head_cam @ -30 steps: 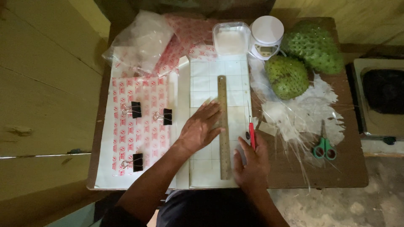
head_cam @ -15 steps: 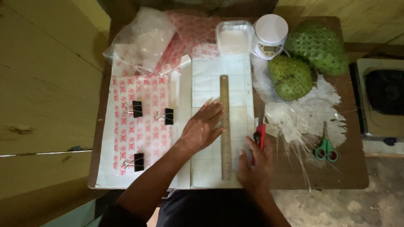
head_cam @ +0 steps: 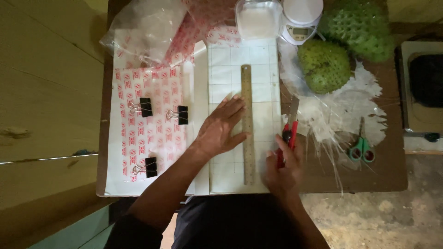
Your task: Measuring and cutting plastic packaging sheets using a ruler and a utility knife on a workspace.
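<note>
Red-handled, the utility knife (head_cam: 289, 133) sits in the right hand (head_cam: 284, 168), whose grip is closed around the handle, blade extended and pointing away from the person, just right of the white gridded sheet (head_cam: 230, 74). A long wooden ruler (head_cam: 248, 124) lies lengthwise on that sheet. The left hand (head_cam: 221, 127) rests flat and open on the sheet, fingers spread, its fingertips touching the ruler's left edge; it grasps nothing.

Left of the sheet lies a stack of red-printed plastic bags (head_cam: 147, 124) held by three black binder clips (head_cam: 146, 107). Clear plastic bags (head_cam: 143, 27) are heaped at the far left of the tabletop (head_cam: 392, 161). At the far edge stand a clear lidded container (head_cam: 258, 18) and a small white kitchen scale (head_cam: 302, 16). Two green spiky soursops (head_cam: 325, 64) lie to the right of the sheet, with white cut plastic scraps (head_cam: 350, 110) below them and green-handled scissors (head_cam: 361, 150) on the scraps.
</note>
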